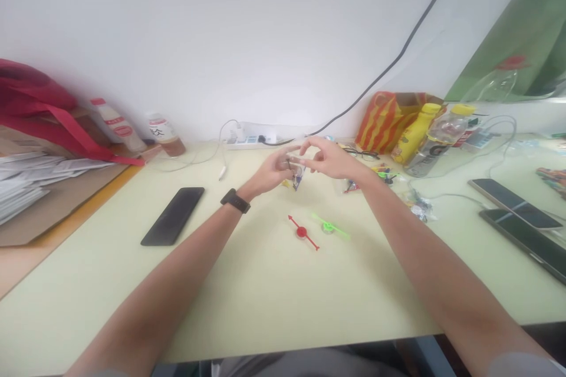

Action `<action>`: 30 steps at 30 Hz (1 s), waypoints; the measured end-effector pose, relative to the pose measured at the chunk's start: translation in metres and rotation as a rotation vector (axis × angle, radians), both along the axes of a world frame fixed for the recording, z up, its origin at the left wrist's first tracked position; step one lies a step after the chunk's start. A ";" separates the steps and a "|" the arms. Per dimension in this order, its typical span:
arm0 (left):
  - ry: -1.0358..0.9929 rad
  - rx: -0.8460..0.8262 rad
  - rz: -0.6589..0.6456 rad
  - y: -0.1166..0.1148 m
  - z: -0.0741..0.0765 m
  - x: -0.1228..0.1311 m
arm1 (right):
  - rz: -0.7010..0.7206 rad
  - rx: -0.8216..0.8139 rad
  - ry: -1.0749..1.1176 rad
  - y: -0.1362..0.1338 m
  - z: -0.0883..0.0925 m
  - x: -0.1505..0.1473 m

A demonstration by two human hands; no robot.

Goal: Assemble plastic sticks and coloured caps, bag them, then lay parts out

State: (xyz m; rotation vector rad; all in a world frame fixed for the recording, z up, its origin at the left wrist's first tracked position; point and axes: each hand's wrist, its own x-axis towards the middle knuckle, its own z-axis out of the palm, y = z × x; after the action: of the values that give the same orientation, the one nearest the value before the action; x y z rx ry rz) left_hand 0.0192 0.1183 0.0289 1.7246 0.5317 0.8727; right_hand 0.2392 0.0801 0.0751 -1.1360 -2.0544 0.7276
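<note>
Left hand [267, 175]: fingers clamped on clear packet [298, 180]
Right hand [332, 159]: at packet; finger closure unclear
Red spinner [301, 232]: on bench [265, 300]

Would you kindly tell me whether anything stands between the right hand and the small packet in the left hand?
Nothing visible does: the right hand is beside the small packet in the left hand. The red arrow and green arrow lie on the table nearer the wearer, outside that gap. Blur leaves contact unclear.

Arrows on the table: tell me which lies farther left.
The red arrow: it lies to the left of the green arrow, and its colour sets it apart too.
</note>
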 end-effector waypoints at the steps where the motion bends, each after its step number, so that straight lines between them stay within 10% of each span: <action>1: -0.001 -0.006 -0.005 0.000 0.000 0.000 | 0.000 -0.018 0.015 -0.002 0.001 0.000; 21: 0.195 -0.069 0.137 0.008 -0.021 -0.010 | -0.174 0.229 0.085 -0.011 0.020 -0.001; 30: 0.166 -0.011 0.253 0.011 -0.045 -0.011 | 0.382 -0.527 -0.502 -0.011 -0.003 -0.014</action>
State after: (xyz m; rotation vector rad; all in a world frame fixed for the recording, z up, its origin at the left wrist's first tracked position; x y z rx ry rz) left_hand 0.0078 0.1296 -0.0165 1.7536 0.8788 0.9039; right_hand 0.2249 0.0690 0.0719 -1.3184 -2.6364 1.3402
